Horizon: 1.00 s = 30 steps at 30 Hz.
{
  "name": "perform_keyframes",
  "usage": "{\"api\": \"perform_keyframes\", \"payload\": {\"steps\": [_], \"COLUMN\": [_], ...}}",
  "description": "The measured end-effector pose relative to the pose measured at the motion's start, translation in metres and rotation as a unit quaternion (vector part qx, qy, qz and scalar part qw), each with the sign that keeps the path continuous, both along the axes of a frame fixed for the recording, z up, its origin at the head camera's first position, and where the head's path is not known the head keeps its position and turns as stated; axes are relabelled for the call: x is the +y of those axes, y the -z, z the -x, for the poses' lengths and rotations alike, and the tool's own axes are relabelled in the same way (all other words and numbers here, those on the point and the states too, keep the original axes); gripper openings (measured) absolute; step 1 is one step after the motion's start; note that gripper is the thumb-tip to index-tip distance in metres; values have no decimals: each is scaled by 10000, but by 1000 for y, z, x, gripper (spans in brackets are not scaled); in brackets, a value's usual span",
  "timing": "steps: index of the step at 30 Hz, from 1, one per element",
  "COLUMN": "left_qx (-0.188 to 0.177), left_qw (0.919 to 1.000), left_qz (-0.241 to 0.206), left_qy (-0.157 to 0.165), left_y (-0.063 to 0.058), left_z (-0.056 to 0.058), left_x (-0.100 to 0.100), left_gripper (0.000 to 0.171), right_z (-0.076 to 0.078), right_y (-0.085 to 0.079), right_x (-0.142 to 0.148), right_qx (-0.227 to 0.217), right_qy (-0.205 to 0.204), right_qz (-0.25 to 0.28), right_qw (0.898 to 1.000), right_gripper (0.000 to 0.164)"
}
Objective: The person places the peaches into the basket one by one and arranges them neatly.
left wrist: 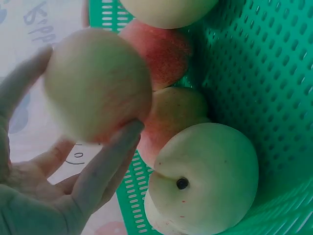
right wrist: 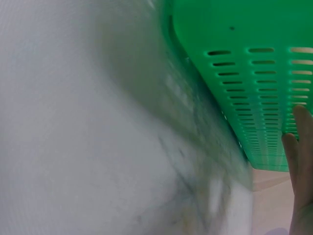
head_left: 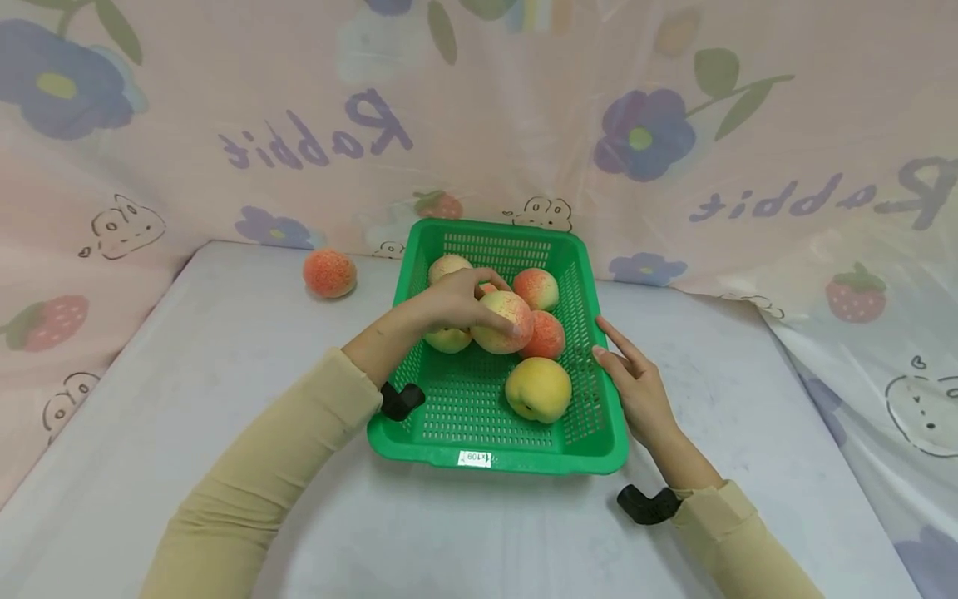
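In the head view my left hand [head_left: 467, 301] holds a pale yellow peach with a red blush [head_left: 500, 323] between thumb and fingers, over the green basket [head_left: 437, 459]. The left wrist view shows this peach [left wrist: 98, 85] raised at the fingertips of the left hand [left wrist: 73, 196]. Below and around it in the basket are several more peaches, among them a yellow one [head_left: 538, 389] near the front and a red-and-yellow one [head_left: 535, 289] at the back. My right hand [head_left: 642, 399] rests against the basket's right side, fingers [right wrist: 304, 142] extended along the outer wall, thumb at the rim.
An orange-red peach [head_left: 329, 274] lies on the white table [head_left: 224, 374], left of the basket. Behind the table hangs a printed curtain [head_left: 479, 108] with rabbits, flowers and strawberries. A small white label [head_left: 475, 458] sits on the basket's front rim.
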<state>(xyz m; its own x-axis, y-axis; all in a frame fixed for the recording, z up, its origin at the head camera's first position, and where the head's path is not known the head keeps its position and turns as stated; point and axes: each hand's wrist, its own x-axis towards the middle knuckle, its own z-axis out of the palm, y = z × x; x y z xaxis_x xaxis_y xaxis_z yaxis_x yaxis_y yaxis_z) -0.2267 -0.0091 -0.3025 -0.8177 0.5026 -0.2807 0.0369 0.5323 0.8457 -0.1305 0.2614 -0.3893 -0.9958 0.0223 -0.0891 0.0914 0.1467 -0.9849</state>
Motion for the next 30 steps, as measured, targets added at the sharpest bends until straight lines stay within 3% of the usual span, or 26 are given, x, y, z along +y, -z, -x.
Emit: {"api": "perform_keyframes", "payload": {"steps": [4,8,10,15,21,30], "left_qx": [73,104,61,-83,-220,-315], "left_qw": [9994,9964,9963,9984,9997,9980], "left_qz": [310,842,859,560,98,-496], "left_qy": [-161,6,9,-40,-16,-231], "left_y": [5,10,11,14,7,-5], "left_z": [1,0,1,3,5,7], "left_x": [3,8,9,7,1,-7], "left_gripper": [38,42,42,40,42,36], "right_z": [1,2,2,2,2,0], "right_y": [-2,-1,-1,-1,-2,1], "right_x": [1,1,1,0,0,1], "right_qx": [66,42,0,25,73,42], "right_qy": [-8,-50,-53,-16,17,-72], "right_qz": [-9,39,90,-6,-331,85], "right_qw": [10000,10000,9999,10000,9994,9999], "right_gripper": [52,52,52,52,52,52]}}
